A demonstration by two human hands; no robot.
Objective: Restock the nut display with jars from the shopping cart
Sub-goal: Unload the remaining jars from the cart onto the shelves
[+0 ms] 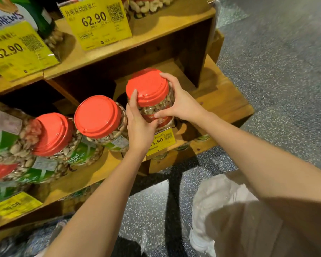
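A clear nut jar (152, 101) with a red lid and red label stands at the right end of the lower wooden shelf (228, 106). My left hand (140, 123) grips its left side, fingers up along the lid edge. My right hand (180, 101) wraps its right side, thumb across the label. Whether the jar's base touches the shelf is hidden. To its left stand two red-lidded jars with green labels, one (102, 121) close by and another (52, 138) further left.
The upper shelf (156, 30) carries cashew jars behind yellow 62.90 price tags (95, 21). A yellow tag (160, 140) hangs on the lower shelf's front edge. More jars crowd the far left. Speckled grey floor (276, 71) lies to the right. No cart shows.
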